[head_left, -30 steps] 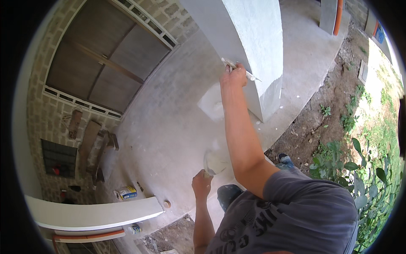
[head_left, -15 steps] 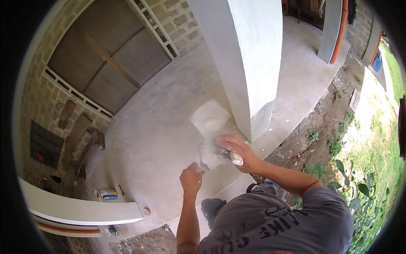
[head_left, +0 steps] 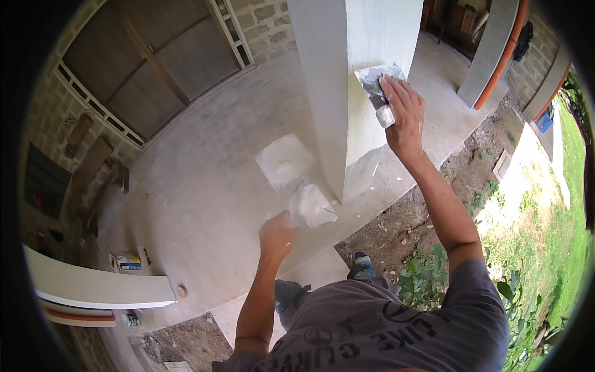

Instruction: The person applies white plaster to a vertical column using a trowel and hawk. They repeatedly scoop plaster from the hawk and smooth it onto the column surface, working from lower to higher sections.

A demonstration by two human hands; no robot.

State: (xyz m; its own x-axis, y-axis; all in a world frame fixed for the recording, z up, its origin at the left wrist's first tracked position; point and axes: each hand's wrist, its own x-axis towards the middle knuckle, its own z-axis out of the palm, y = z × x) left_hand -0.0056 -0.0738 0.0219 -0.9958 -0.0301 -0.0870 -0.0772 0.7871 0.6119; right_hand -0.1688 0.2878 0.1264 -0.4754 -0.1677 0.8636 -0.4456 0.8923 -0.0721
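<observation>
My right hand (head_left: 406, 115) grips a wide metal trowel (head_left: 370, 79) with a pale handle, its smeared blade against the lit face of the white pillar (head_left: 322, 74). Below the trowel the pillar's lower band (head_left: 359, 173) is greyer. My left hand (head_left: 276, 235), low and left of the pillar, is closed on the handle of a broad blade (head_left: 328, 217) loaded with white paste (head_left: 310, 201); the handle is mostly hidden. Just beyond it a white square sheet (head_left: 273, 155) with a lump of paste lies on the concrete floor (head_left: 198, 173).
A step edge (head_left: 322, 260) drops to dirt, plants (head_left: 421, 279) and grass at right. A low white ledge (head_left: 99, 288), containers (head_left: 127, 260) and leaning boards (head_left: 87, 155) stand left. A wide panelled door (head_left: 149, 62) is behind; a second pillar (head_left: 486, 62) with orange pipe stands back right.
My right hand with the trowel moved down to the left blade, then rose onto the pillar's face. My left hand stayed low with its blade, which now shows a mound of paste.
</observation>
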